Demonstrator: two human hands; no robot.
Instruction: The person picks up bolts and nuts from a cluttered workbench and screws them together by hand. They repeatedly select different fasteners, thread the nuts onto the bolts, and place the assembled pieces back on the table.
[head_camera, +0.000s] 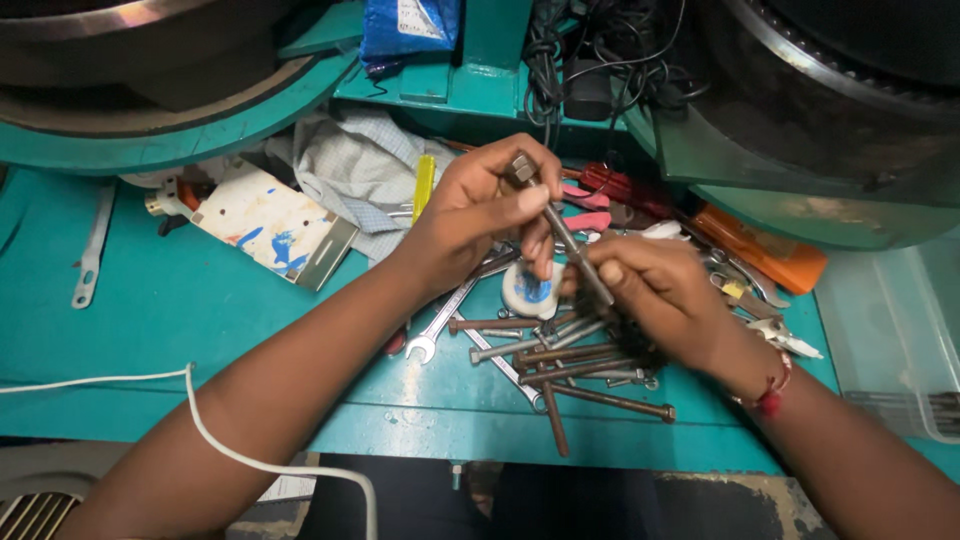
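My left hand pinches the hexagonal head of a long steel bolt held above the teal workbench. My right hand grips the lower threaded end of the same bolt, fingers closed around it. The bolt slants from upper left to lower right between both hands. Below them lies a pile of several rusty long bolts, and a combination wrench rests just under my left wrist. A small round white and blue tape roll sits between my hands.
A crumpled grey cloth and a paint-stained white plate lie at the back left. Red and orange-handled tools sit at the right, beside a clear plastic tray. A white cable crosses my left forearm. A black cord bundle hangs behind.
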